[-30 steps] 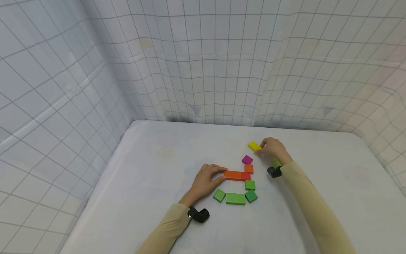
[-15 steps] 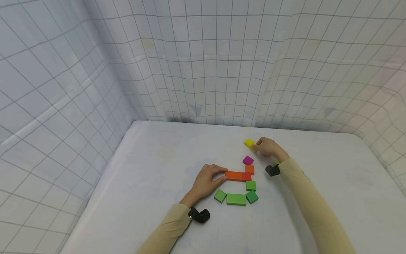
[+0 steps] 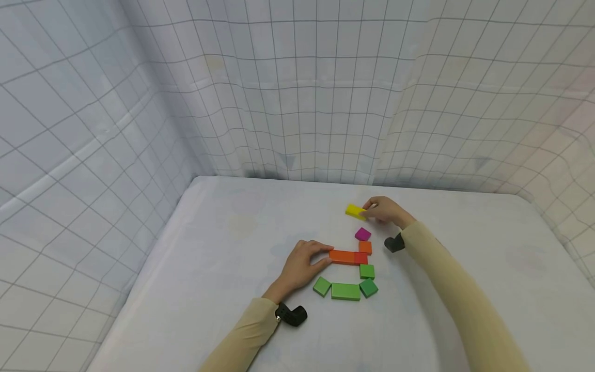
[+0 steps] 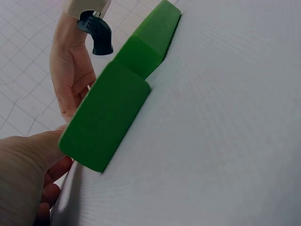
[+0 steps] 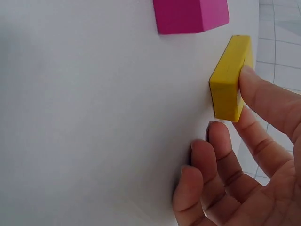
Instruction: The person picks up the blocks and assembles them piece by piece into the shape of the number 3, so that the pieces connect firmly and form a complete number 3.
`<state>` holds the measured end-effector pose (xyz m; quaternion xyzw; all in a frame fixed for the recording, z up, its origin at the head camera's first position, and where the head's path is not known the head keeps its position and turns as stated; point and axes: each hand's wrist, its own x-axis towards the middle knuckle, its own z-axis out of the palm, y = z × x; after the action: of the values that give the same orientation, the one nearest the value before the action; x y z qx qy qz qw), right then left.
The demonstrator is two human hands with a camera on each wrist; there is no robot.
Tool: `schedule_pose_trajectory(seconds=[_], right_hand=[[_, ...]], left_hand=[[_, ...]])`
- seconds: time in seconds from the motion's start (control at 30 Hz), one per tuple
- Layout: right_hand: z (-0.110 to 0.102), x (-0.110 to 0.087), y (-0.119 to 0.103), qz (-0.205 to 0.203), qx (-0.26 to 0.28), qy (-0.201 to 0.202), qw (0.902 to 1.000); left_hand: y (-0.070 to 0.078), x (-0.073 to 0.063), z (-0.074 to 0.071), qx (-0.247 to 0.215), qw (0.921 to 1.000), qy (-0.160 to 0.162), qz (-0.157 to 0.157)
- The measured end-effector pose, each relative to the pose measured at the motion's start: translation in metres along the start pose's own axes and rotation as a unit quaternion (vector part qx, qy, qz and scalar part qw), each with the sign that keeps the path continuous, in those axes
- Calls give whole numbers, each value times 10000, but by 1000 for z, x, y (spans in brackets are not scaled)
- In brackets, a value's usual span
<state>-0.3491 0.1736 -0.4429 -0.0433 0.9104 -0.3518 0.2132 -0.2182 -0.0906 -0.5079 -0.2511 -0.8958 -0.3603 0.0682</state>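
My left hand [image 3: 299, 266] holds the left end of a long orange block [image 3: 341, 257] between thumb and index finger. A red block [image 3: 361, 259] adjoins that block's right end. Farther back, my right hand [image 3: 387, 210] pinches a yellow block [image 3: 355, 211] low over the white table, its thumb [image 5: 256, 92] on one face in the right wrist view. The other fingers stay loosely bent below. A magenta block [image 3: 363, 234] lies in front of the yellow one, with a small orange block [image 3: 365, 248] just nearer. In the left wrist view, a green block [image 4: 106, 115] partly covers the hands.
Nearer me, a long green block [image 3: 345, 292] lies between a tilted light green block [image 3: 322, 286] and a darker green one [image 3: 369, 288]. Another green block [image 3: 366, 272] sits below the red one. A grid-patterned curtain [image 3: 297, 103] surrounds the white table [image 3: 241, 232].
My right hand has moved left with the yellow block, which has turned more level across the view. A green block by the right wrist has become hidden behind the arm. The left hand stays put.
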Motion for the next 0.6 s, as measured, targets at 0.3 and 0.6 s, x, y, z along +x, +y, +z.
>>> schedule_pose_trajectory(seconds=[0.3,0.6], right_hand=[[4,2,-7,-89,54,-269,9996],[11,3,-8,-25,101,-517,9986]], left_hand=[[0,0,-2,-32,10000,-1,7],[-1,1,0,-33,10000,-9,-17]])
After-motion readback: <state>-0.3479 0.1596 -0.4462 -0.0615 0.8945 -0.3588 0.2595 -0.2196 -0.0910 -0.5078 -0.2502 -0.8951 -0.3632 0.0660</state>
